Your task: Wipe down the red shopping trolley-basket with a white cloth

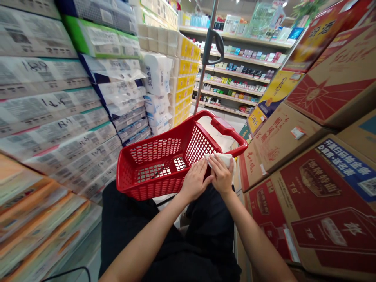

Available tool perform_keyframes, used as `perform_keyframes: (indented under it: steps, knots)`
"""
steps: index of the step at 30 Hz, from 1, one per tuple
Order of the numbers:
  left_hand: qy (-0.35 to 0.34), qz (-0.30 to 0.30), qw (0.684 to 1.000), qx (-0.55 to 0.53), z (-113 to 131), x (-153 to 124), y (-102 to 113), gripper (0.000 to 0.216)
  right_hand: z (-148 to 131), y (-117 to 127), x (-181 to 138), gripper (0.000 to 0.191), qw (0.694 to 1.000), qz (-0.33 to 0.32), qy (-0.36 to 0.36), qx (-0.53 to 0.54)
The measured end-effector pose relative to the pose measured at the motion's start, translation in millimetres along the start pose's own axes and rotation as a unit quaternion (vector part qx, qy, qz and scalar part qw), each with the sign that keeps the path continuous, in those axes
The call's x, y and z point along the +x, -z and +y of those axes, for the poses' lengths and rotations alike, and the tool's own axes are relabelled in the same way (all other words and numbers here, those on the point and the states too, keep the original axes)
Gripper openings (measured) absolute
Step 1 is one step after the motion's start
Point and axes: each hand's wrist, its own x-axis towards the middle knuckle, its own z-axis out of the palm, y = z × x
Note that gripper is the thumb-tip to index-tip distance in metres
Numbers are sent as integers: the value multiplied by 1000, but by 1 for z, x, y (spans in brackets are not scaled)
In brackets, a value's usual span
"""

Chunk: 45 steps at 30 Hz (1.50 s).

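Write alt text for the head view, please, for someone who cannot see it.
A person's right hand holds a white cloth or tissue at a red basket, the left hand beside it, between stacked packages and cardboard boxes; shelves stand beyond.

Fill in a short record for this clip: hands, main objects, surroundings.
left hand: fingers extended, beside the right
right hand: fingers over a white cloth
basket: red, perforated, before the person's knees
left side: stacked paper packs
right side: cardboard boxes
background: stocked shelves
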Motion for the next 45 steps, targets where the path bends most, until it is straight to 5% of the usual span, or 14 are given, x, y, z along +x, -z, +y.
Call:
perform_keyframes:
  steps: [4, 7, 10, 14, 18, 20, 25, 28, 31, 35, 40, 45]
  knots:
    - [3, 3, 1000, 0, 1, 1, 2, 64, 53, 25, 5, 46, 999, -21, 34, -20]
    - [9, -4, 1000, 2, 1, 1, 2, 64, 102, 42, 17, 41, 999, 25, -23, -30]
    - [13, -6, 1000, 0, 2, 1, 2, 65, 121, 43, 27, 37, 993, 69, -90, -20]
    - [19, -5, 1000, -7, 2, 0, 0, 65, 75, 19, 23, 37, 983, 120, -137, -19]
    - [9, -2, 1000, -3, 1, 0, -1, 66, 3, -7, 4, 42, 995, 58, -83, 12]
    - [6, -1, 1000, -2, 1, 0, -1, 66, -12, -9, -1, 44, 998, 27, -55, 19]
    - [9, -2, 1000, -9, 2, 1, 2, 64, 37, 18, 8, 44, 1000, -8, 10, -2]
    - [16, -4, 1000, -12, 2, 1, 1, 64, 85, 34, 18, 41, 999, 28, -32, -17]
    - [19, -3, 1000, -14, 2, 0, 1, 63, 102, 35, 25, 38, 994, 72, -87, -2]
    - [14, 2, 1000, -11, 2, 0, 0, 63, 65, 14, 20, 39, 982, 118, -146, 7]
    - [11, 4, 1000, -6, 2, 0, -1, 64, -3, -8, 2, 44, 993, 45, -100, 39]
    - [1, 8, 1000, -6, 2, 1, 1, 63, 13, 9, 1, 44, 999, -10, -12, 29]
